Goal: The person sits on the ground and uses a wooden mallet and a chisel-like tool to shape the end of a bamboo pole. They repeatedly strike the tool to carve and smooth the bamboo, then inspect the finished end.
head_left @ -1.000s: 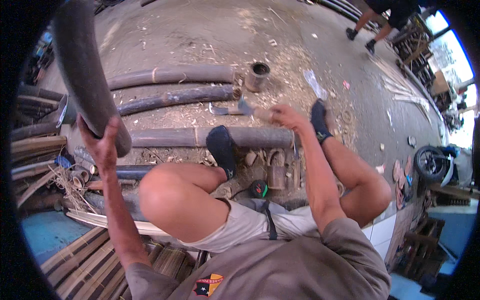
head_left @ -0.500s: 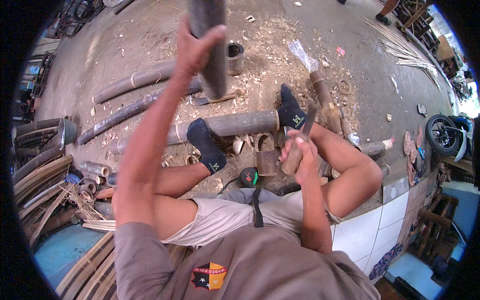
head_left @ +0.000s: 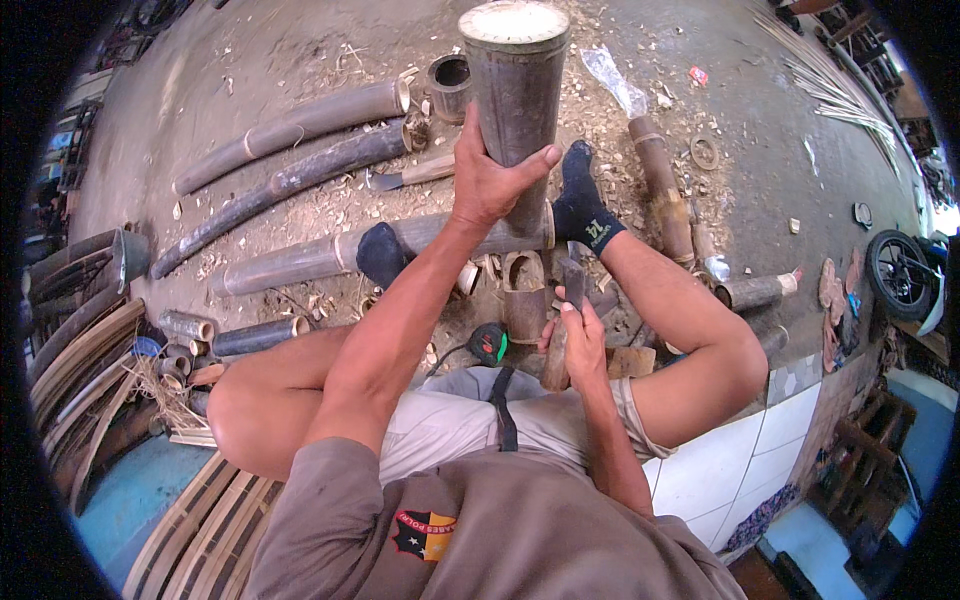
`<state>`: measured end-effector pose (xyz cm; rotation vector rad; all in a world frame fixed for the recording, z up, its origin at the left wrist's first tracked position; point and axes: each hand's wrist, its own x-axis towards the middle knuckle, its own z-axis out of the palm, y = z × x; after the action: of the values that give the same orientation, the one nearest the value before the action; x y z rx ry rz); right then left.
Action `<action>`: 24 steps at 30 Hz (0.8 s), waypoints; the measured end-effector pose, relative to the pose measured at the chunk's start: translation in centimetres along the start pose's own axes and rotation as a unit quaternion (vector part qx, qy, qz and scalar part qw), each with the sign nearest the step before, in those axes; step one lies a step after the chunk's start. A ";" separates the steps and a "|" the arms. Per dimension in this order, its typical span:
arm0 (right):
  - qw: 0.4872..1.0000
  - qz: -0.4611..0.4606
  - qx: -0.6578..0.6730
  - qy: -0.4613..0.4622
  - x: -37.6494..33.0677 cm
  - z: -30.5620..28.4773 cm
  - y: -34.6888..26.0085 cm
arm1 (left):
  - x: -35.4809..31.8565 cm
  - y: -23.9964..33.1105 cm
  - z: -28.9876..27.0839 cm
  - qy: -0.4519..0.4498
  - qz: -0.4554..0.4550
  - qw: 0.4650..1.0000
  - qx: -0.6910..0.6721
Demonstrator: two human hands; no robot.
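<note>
The left hand (head_left: 488, 182), its grip curled around a thick bamboo tube (head_left: 515, 90), held it pale end uppermost over a bamboo pole (head_left: 300, 268) on the floor (head_left: 320, 50); contact between them could not be determined. The right hand (head_left: 587, 345) had its grip closed about a dark-bladed tool (head_left: 573, 283).

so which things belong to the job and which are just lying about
Likely part of the job:
thick grey bamboo tube, in the left hand
brown-handled dark blade, in the right hand

Apparently just lying about:
crumpled clear plastic
small red scrap
</note>
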<state>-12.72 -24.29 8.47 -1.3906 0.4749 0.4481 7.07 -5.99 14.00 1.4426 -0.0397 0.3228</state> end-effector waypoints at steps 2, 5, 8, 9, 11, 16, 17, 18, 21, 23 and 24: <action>1.000 -0.011 -0.010 -0.004 0.4 -0.2 0.6 | -0.2 -0.6 -0.2 0.003 -0.005 1.000 0.004; 1.000 -0.018 -0.025 0.003 0.6 -0.2 1.2 | -0.4 -1.0 -0.4 0.007 -0.010 1.000 0.005; 0.996 -0.013 -0.082 0.020 0.6 0.0 1.1 | -0.6 -1.0 -0.6 0.013 -0.007 1.000 0.020; 0.993 -0.019 -0.114 0.025 0.7 0.1 0.7 | -0.7 -0.9 -0.4 0.012 -0.009 0.999 0.033; 0.975 -0.034 -0.215 0.042 1.6 0.2 0.3 | -1.4 -0.7 -0.2 0.018 -0.001 0.998 0.057; 0.873 -0.090 -0.473 0.084 5.3 2.0 -3.3 | -3.2 -0.1 0.5 0.056 -0.026 0.996 0.062; 0.864 -0.098 -0.486 0.084 6.1 2.2 -3.5 | -3.2 -0.1 0.5 0.047 -0.033 0.997 0.060; 0.856 -0.107 -0.499 0.083 7.0 2.5 -3.5 | -3.2 -0.1 0.5 0.051 -0.021 0.994 0.090; 0.825 -0.138 -0.540 0.095 8.4 3.2 -2.6 | -3.4 -0.8 0.6 0.058 -0.010 0.992 0.109; 0.819 -0.152 -0.543 0.102 8.5 2.8 -1.7 | -3.4 -0.6 0.9 0.050 0.006 0.992 0.113; 0.822 -0.136 -0.546 0.090 8.0 2.9 -1.7 | -3.3 -0.1 0.7 0.049 0.016 0.992 0.119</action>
<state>-5.05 -21.49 5.67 -2.5981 0.1227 0.3502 4.09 -7.27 13.27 1.6609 0.0568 0.4354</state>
